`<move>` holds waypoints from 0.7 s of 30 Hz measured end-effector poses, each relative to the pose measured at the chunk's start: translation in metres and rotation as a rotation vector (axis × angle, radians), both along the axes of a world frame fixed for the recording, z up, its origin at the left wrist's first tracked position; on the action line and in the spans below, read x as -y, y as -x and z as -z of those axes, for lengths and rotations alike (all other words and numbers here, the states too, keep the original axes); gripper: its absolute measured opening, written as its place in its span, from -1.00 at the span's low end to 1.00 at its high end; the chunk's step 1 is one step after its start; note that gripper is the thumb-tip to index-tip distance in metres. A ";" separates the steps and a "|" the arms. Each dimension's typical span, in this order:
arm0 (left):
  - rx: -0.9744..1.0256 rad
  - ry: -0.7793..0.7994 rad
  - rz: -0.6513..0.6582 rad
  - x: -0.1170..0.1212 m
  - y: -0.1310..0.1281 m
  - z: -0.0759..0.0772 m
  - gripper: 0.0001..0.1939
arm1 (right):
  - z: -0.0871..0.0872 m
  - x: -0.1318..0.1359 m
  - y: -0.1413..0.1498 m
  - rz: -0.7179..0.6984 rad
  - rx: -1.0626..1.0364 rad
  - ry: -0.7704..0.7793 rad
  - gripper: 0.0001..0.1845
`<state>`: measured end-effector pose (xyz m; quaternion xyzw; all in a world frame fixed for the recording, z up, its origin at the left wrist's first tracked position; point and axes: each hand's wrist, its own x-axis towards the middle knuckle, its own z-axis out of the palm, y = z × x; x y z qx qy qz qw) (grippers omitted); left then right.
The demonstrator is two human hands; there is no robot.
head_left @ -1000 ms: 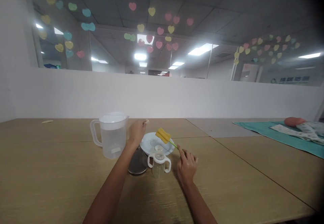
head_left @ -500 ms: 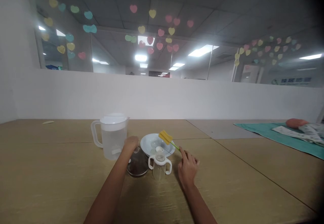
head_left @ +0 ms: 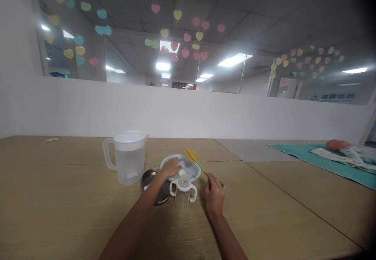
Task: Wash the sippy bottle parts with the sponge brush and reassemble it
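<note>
My right hand (head_left: 214,192) pinches the thin green handle of a bottle brush with a yellow sponge head (head_left: 191,154), which hovers over a white plate (head_left: 168,160). My left hand (head_left: 172,167) reaches into that plate, fingers curled down onto something small that I cannot make out. In front of the plate stands a clear two-handled baby bottle (head_left: 182,190) without its top. A round metal lid (head_left: 153,180) lies under my left forearm.
A clear plastic jug (head_left: 127,157) with a white lid stands left of the plate. A teal cloth (head_left: 314,153) with an orange object (head_left: 337,144) and white fabric lies far right. A white partition wall runs behind the wooden table.
My left hand dropped from a raised pinch near the jug, passed over the metal lid, and now rests in the plate. The right hand holds the brush nearly still.
</note>
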<state>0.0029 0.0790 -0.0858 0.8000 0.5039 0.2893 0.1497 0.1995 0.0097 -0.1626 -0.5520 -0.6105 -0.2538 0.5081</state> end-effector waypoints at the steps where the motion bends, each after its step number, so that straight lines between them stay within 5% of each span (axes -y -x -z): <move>1: -0.001 0.007 0.013 -0.002 0.001 0.004 -0.74 | 0.000 0.001 0.000 -0.003 -0.003 0.004 -0.61; 9: -0.011 0.013 -0.089 -0.014 0.001 0.017 -0.84 | -0.006 0.008 0.003 0.010 -0.021 0.042 -0.63; 14: 0.050 0.013 -0.043 -0.011 -0.001 0.019 -0.57 | -0.006 0.009 0.003 0.017 -0.026 0.049 -0.64; 21: 0.234 0.099 -0.062 -0.013 0.001 0.016 -0.57 | -0.009 0.010 0.005 0.032 -0.043 0.055 -0.67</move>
